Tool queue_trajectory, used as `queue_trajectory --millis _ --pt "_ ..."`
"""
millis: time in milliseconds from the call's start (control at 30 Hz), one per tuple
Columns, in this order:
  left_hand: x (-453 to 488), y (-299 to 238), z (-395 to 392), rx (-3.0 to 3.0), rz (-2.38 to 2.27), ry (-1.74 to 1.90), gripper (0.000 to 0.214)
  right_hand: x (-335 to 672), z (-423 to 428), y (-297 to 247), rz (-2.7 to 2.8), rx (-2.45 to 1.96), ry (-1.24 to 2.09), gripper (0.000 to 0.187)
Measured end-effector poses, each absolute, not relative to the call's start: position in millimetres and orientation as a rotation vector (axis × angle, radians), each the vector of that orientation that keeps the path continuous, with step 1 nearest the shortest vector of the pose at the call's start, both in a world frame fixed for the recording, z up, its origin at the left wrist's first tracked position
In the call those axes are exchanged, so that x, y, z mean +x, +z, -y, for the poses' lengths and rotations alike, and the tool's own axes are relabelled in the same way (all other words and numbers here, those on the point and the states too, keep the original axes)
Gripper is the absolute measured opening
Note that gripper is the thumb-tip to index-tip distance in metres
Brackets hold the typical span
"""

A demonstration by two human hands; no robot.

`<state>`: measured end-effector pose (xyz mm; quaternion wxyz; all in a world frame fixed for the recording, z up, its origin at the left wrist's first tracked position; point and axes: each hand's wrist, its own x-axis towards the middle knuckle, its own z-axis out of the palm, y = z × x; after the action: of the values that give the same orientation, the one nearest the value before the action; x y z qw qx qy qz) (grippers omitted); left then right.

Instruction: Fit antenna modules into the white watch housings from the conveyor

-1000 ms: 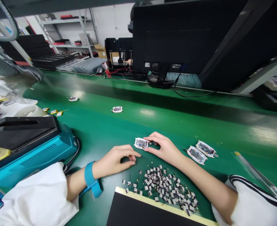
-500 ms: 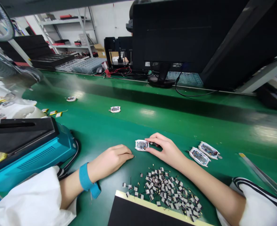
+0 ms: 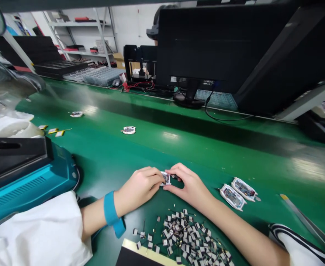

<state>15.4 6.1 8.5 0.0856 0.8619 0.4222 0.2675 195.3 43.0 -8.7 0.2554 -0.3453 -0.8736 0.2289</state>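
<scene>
Both of my hands meet over a small white circuit unit (image 3: 166, 178) on the green belt (image 3: 156, 147). My left hand (image 3: 140, 186), with a blue wrist strap, has its fingertips pinched against the unit's left end. My right hand (image 3: 188, 184) grips its right side with curled fingers. Just below my hands lies a pile of several tiny grey parts with wire leads (image 3: 184, 234). Right of my right hand lie two more white units (image 3: 238, 192) side by side.
A teal machine with a black top (image 3: 26, 166) stands at the left. Two more white units (image 3: 128, 130) lie farther out on the belt. A black monitor (image 3: 206, 48) stands at the back. A black pad with a yellow edge (image 3: 140, 255) lies at the near edge.
My left hand has moved right from the belt to the white unit and now touches it. The right hand has stayed on the unit. The view has shifted slightly.
</scene>
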Motion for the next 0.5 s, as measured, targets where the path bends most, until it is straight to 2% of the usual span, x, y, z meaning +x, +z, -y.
queue_trajectory --millis 233,500 --pt "18.5 16.1 -2.5 2.688 -1.308 0.603 0.02 195.7 -43.5 -8.8 2.375 -0.937 0.614 0.031" --pt "19.8 15.5 -2.4 2.681 -1.345 0.619 0.016 196.1 -42.8 -9.6 2.385 -0.955 0.631 0.031"
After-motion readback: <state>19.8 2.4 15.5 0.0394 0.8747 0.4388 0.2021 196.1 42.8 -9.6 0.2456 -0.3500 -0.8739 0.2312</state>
